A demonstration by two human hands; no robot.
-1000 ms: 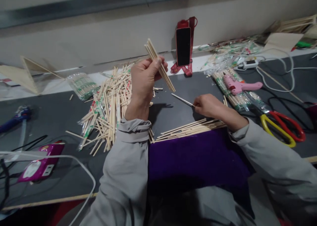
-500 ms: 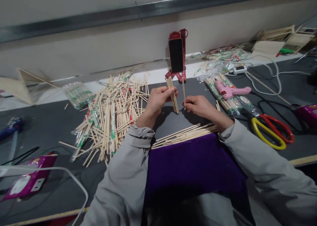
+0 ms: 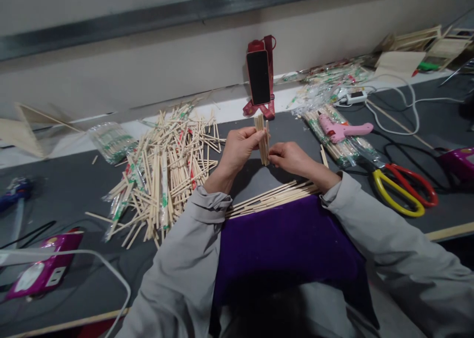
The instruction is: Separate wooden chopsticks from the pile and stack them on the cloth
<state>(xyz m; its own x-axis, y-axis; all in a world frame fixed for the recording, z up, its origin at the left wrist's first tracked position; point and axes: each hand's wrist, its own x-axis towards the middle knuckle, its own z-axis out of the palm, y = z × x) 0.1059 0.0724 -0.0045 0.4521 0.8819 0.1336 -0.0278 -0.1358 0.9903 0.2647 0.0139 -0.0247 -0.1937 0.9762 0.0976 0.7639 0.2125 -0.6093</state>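
Upright above the dark table, a small bundle of wooden sticks [image 3: 262, 149] is pinched between the thumb and fingers of my left hand [image 3: 240, 147]. My right hand [image 3: 291, 156] is closed on the lower end of a single wooden stick [image 3: 267, 128], which stands against the bundle's right side. Its fingertips are close to the bundle; whether they touch it I cannot tell. Nearer to me, a row of longer sticks [image 3: 274, 197] lies along the edge of a purple cloth [image 3: 281, 244].
Left of my hands spreads a heap of loose sticks [image 3: 163, 180] with torn wrappers. A pink glue gun [image 3: 342, 128] rests on wrapped stick packs at right, beside scissors [image 3: 402, 190] with red and yellow handles. A phone [image 3: 258, 77] leans upright at the back. Magenta power strip [image 3: 48, 264] lies left.
My right hand has moved left, bringing its single stick from apart to against the bundle in my left hand. The view has shifted slightly.
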